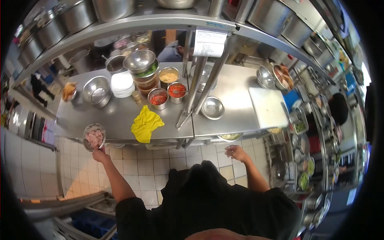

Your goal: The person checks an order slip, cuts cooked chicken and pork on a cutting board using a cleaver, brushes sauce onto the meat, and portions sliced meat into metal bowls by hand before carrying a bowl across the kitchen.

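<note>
Stands before a long, smooth steel counter, with a crumpled yellow cloth on it. Holds a round, shiny metal bowl of lumpy pink meat at the counter's front left edge, closing the left hand on the near rim. Holds nothing in the right hand, with fingers loosely curled, partly open, near the front edge.

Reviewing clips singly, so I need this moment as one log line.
left hand: grip on bowl, pink chopped food inside | right hand: nothing visibly held | yellow cloth: on counter
</note>
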`<state>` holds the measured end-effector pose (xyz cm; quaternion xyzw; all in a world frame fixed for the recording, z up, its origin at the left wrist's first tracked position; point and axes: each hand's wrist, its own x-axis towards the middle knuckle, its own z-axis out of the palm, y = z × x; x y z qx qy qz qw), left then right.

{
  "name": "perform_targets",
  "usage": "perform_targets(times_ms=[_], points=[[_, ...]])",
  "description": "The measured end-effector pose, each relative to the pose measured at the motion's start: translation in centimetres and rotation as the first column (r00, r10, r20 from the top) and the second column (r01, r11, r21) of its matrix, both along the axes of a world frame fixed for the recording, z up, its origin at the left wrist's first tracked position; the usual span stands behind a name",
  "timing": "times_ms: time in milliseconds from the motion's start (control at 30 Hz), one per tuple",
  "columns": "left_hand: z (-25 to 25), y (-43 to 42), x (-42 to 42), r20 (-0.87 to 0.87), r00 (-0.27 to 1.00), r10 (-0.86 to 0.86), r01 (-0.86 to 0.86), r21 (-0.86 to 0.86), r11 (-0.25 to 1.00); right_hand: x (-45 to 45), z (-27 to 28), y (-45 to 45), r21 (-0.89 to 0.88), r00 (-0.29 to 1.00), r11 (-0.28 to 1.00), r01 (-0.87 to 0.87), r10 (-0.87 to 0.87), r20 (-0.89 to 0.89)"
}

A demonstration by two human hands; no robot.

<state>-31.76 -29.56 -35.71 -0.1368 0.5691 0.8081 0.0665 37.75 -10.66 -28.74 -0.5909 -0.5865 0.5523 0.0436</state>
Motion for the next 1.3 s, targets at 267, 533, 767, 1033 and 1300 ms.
perform_targets(times_ms=[267, 533, 767, 1033, 1300], points=[[-4.8, 2.6, -11.4, 0.086, 0.995, -0.054, 0.059, -0.056, 0.997, 3.4, -0.7, -8.2, -0.004, 0.973, 0.988, 0.157, -0.154, 0.171], [-2.7, 5.1, -16.6, -0.042, 0.953, -0.302, 0.302, 0.267, 0.915, 8.1, -1.6, -13.9, -0.093, 0.922, 0.947, 0.307, -0.272, 0.274], [-8.1, 7.5, -6.5, -0.205, 0.812, -0.546, 0.535, -0.112, 0.838, 11.1, -4.3, -17.6, -0.127, 0.867, 0.879, 0.46, -0.413, 0.28], [-3.4, 11.9, 17.8, -0.494, 0.203, -0.845, -0.099, -0.869, 0.485, 16.2, -9.5, -20.1, -0.243, 0.825, 0.789, 0.564, -0.527, 0.204], [-0.5, 14.0, 17.5, -0.094, 0.381, -0.92, 0.165, -0.972, 0.168, 22.4, -11.1, -23.5, -0.29, 0.748, 0.704, 0.648, -0.66, 0.069]])
